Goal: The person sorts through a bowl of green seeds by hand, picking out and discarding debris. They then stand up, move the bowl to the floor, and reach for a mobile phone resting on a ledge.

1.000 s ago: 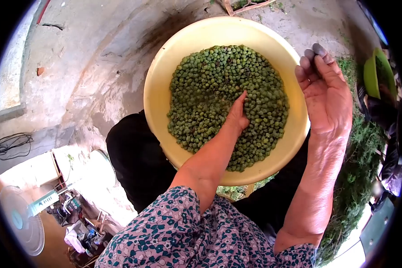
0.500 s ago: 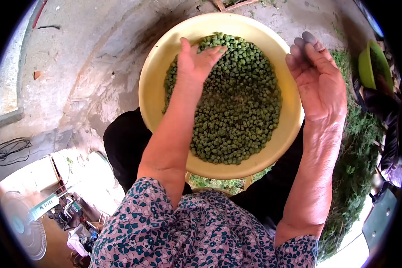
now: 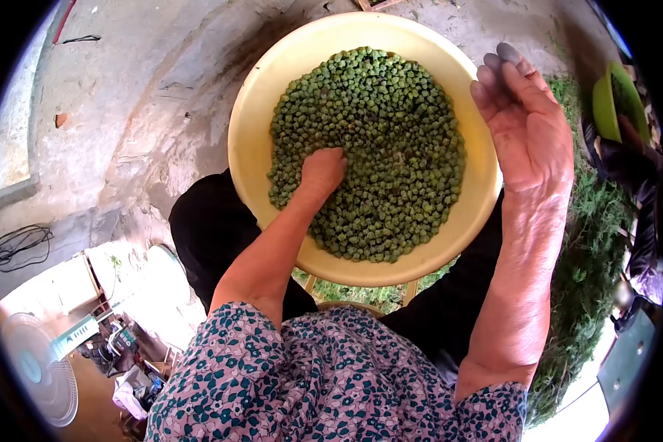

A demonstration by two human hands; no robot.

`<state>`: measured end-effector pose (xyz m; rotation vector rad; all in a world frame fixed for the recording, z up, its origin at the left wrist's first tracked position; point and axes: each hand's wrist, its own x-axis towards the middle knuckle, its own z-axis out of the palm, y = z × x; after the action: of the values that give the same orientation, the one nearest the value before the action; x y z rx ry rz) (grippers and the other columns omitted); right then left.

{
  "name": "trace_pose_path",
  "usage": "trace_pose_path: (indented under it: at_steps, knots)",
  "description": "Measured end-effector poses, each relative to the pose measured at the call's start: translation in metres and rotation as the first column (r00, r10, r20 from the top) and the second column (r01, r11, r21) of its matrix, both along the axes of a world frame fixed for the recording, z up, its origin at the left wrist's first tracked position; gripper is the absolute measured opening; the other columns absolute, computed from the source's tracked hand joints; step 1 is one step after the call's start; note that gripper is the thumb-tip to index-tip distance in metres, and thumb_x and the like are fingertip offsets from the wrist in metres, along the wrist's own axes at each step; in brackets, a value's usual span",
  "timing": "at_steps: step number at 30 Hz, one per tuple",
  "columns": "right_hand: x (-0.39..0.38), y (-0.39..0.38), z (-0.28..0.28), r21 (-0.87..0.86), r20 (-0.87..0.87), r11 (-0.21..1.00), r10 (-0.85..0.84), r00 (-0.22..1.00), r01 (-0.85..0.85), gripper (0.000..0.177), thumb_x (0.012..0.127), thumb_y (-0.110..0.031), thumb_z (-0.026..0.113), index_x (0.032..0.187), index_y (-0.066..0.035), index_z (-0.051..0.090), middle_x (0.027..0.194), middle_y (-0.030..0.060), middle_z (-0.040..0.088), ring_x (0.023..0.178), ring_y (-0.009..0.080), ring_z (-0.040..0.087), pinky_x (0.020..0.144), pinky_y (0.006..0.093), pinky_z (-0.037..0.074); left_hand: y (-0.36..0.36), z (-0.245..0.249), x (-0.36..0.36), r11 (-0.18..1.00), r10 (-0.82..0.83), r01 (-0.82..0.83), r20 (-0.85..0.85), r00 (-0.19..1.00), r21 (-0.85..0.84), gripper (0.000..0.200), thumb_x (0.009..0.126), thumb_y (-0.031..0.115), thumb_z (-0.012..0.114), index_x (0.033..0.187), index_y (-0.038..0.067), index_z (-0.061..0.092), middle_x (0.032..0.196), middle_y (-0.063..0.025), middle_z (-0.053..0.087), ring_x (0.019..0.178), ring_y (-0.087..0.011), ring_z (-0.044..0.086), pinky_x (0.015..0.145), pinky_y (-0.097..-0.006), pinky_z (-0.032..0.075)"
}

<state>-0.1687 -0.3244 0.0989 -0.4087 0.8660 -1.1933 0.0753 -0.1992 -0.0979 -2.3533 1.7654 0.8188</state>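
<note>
Both hands sift, we judge: left hand (image 3: 323,171) digs into green pods (image 3: 390,125), grip unclear; right hand (image 3: 529,129) hovers open, empty; next, rake gently.

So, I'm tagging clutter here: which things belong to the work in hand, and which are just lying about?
In use: yellow basin; green seeds in it; left hand, dug into them; right hand, open near the rim.
Lying about: green bowl; cut greenery; fan; cable.
</note>
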Motion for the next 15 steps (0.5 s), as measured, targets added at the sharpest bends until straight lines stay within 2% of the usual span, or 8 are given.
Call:
trace_pose_path:
  at_steps: [2,6,8,9,11,12,14,15]
  knots:
    - [0.001,-0.001,0.001,-0.016,-0.001,1.0,0.008,1.0,-0.008,0.018,0.09,-0.002,0.049,0.106,0.003,0.054,0.097,0.0123,0.06,0.083,0.0209,0.061,0.076,0.0332,0.054,0.001,-0.008,-0.003,0.977,-0.206,0.211,0.148,0.967,-0.021,0.024,0.088,0.024,0.054,0.097,0.003,0.059,0.086,-0.0139,0.062,0.085,-0.033,0.058,0.072,-0.0425,0.047]
    - [0.002,0.0,0.002,0.012,-0.008,1.0,-0.009,1.0,0.009,0.018,0.09,-0.002,0.049,0.106,0.003,0.055,0.097,0.0123,0.06,0.083,0.0205,0.061,0.077,0.0328,0.054,-0.003,-0.008,-0.008,0.972,-0.234,0.233,0.138,0.962,0.023,0.025,0.09,0.026,0.052,0.097,0.003,0.059,0.085,-0.0135,0.062,0.083,-0.031,0.059,0.072,-0.0426,0.048]
    - [0.002,0.0,0.002,0.011,-0.025,1.0,-0.004,1.0,0.004,0.018,0.09,-0.002,0.049,0.106,0.002,0.055,0.097,0.0121,0.06,0.083,0.0201,0.06,0.078,0.0328,0.053,-0.007,-0.012,-0.011,0.986,-0.132,0.118,0.113,0.985,0.122,0.031,0.092,0.03,0.05,0.104,0.003,0.059,0.087,-0.0135,0.062,0.086,-0.0307,0.058,0.073,-0.043,0.048]
    - [0.003,0.0,0.003,0.01,-0.025,1.0,-0.004,1.0,0.004,0.018,0.09,-0.002,0.049,0.106,0.002,0.055,0.097,0.0121,0.06,0.083,0.0201,0.06,0.078,0.0328,0.053,-0.011,-0.01,-0.013,0.986,-0.132,0.118,0.114,0.985,0.121,0.031,0.092,0.03,0.05,0.104,0.003,0.059,0.087,-0.0135,0.062,0.086,-0.0307,0.058,0.073,-0.043,0.048]
    - [0.004,0.001,0.004,0.012,-0.034,1.0,-0.01,0.999,0.01,0.018,0.09,-0.003,0.049,0.106,0.002,0.055,0.097,0.0122,0.06,0.083,0.02,0.06,0.077,0.0325,0.053,-0.017,-0.005,-0.017,0.975,-0.08,0.084,-0.027,0.996,0.206,0.036,0.093,0.033,0.046,0.112,0.004,0.058,0.092,-0.0147,0.062,0.09,-0.0298,0.058,0.074,-0.0409,0.049]
    - [0.003,0.001,0.004,0.014,-0.035,1.0,-0.011,0.999,0.012,0.018,0.09,-0.003,0.049,0.106,0.002,0.055,0.097,0.0122,0.06,0.083,0.02,0.06,0.077,0.0325,0.053,-0.018,-0.007,-0.019,0.974,-0.082,0.086,-0.028,0.996,0.208,0.036,0.093,0.033,0.046,0.112,0.004,0.058,0.092,-0.0147,0.062,0.09,-0.0298,0.058,0.074,-0.0409,0.049]
    - [0.002,0.001,0.004,0.002,-0.015,1.0,-0.001,1.0,0.001,0.018,0.09,-0.003,0.049,0.106,0.002,0.055,0.096,0.0123,0.06,0.083,0.0199,0.06,0.077,0.032,0.053,-0.019,-0.012,-0.025,0.934,0.045,0.069,-0.305,0.951,0.351,0.042,0.094,0.035,0.043,0.123,0.006,0.051,0.117,-0.0144,0.055,0.11,-0.029,0.05,0.086,-0.0437,0.044]
    - [0.002,0.0,0.003,0.003,-0.016,1.0,-0.001,1.0,0.001,0.018,0.09,-0.003,0.049,0.106,0.002,0.055,0.096,0.0123,0.06,0.083,0.0199,0.06,0.077,0.032,0.053,-0.02,-0.018,-0.031,0.933,0.045,0.069,-0.306,0.951,0.352,0.042,0.094,0.035,0.043,0.123,0.006,0.051,0.117,-0.0144,0.055,0.11,-0.029,0.05,0.086,-0.0437,0.044]
